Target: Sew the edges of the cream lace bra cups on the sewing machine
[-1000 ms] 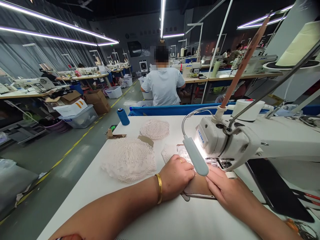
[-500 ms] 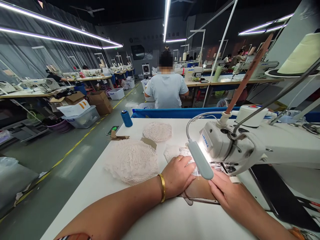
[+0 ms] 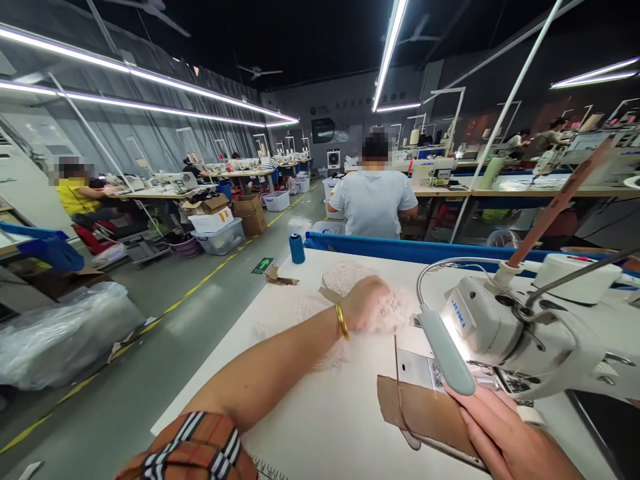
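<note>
Away from the needle, to the left, my left hand [image 3: 367, 303] is closed on a bunched white lace piece [image 3: 395, 310]; motion smears both. Under its wrist spreads a larger lace pile [image 3: 310, 311], and another lace pile [image 3: 343, 277] lies behind, partly covered by the hand. My right hand [image 3: 510, 430] rests beside the needle area of the white sewing machine [image 3: 487, 323], fingers stretched out over a brown cardboard-like panel [image 3: 430, 408], with no cloth visible in them. A grey lamp [image 3: 445, 350] hides the fingertips and part of the needle area.
A blue thread cone [image 3: 297, 249] stands at the table's far left corner, near a torn cardboard scrap [image 3: 281, 277]. Blue cloth [image 3: 450, 252] runs along the back edge. A person in a light shirt [image 3: 373, 200] sits ahead. Plastic-wrapped bundles [image 3: 70, 333] lie on the floor at left.
My left hand has moved left and away from the machine, carrying the lace piece off the needle area. My right hand stays by the needle. The view has turned left.
</note>
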